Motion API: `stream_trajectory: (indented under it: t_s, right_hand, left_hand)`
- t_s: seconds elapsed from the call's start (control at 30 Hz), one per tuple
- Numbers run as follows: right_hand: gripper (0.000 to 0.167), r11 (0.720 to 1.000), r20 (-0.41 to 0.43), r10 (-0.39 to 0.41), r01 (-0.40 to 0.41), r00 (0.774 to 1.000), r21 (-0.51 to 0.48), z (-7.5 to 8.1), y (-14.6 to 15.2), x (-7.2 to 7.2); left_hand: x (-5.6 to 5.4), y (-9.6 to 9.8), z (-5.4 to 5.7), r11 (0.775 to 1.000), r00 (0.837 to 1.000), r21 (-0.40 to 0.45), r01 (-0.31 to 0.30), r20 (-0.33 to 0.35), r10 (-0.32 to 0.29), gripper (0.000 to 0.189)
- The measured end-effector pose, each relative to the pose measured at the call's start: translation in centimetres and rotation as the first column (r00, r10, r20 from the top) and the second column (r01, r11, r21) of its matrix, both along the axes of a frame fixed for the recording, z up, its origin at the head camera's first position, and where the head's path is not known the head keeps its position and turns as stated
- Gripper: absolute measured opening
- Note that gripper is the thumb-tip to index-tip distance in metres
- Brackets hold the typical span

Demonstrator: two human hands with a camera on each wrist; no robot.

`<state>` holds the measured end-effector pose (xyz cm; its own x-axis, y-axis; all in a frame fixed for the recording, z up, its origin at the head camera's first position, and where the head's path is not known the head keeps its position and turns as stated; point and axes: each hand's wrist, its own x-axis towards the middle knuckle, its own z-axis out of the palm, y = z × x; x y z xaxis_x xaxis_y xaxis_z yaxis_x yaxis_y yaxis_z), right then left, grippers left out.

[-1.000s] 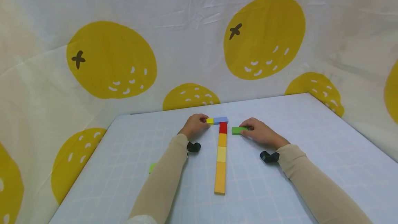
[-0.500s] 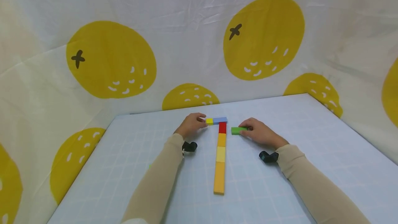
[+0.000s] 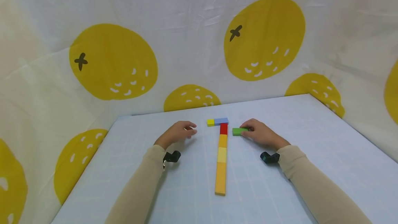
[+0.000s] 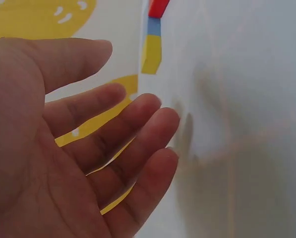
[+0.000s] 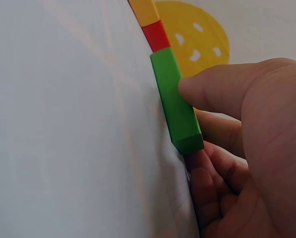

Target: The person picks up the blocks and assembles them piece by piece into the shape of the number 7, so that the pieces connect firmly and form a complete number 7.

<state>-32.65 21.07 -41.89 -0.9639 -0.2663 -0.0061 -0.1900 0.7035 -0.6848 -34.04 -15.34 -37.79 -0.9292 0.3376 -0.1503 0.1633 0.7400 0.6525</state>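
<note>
My right hand (image 3: 262, 134) pinches a green block (image 5: 173, 99) between thumb and fingers, low over the table. The block lies just right of a column made of a red block (image 3: 223, 128), an orange block (image 3: 222, 140), a pale yellow block (image 3: 221, 155) and a longer orange block (image 3: 220, 178). Across the column's far end lie a blue block (image 3: 221, 121) and a small yellow block (image 3: 210, 122). My left hand (image 3: 177, 133) hovers left of the yellow block, holding nothing, its fingers loosely bent and spread in the left wrist view.
The table (image 3: 267, 193) has a pale blue checked cover. Behind it hangs a white curtain (image 3: 192, 44) with large yellow fruit prints. A dark wrist camera (image 3: 172, 156) sits at the left cuff, and another wrist camera (image 3: 269, 157) at the right.
My left hand has let go of the small yellow block and drawn back to the left. The left sleeve now covers a light green piece seen earlier. My right hand stays on the green block.
</note>
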Motion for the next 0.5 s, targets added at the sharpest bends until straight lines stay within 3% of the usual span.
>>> stream_trajectory:
  t_s: [0.2, 0.5]
  right_hand:
    - [0.034, 1.0, -0.01, -0.007, 0.006, 1.0, -0.008, -0.1, 0.1, -0.1]
    - [0.033, 1.0, -0.006, 0.002, -0.002, 1.0, -0.003, -0.3, 0.1, 0.0]
  left_hand:
    - [2.0, -2.3, 0.6, 1.0, 0.999, -0.015, 0.025, -0.046, -0.026, 0.042]
    - [4.8, -5.2, -0.1, 0.996, 0.995, 0.016, -0.088, -0.05, 0.089, 0.037]
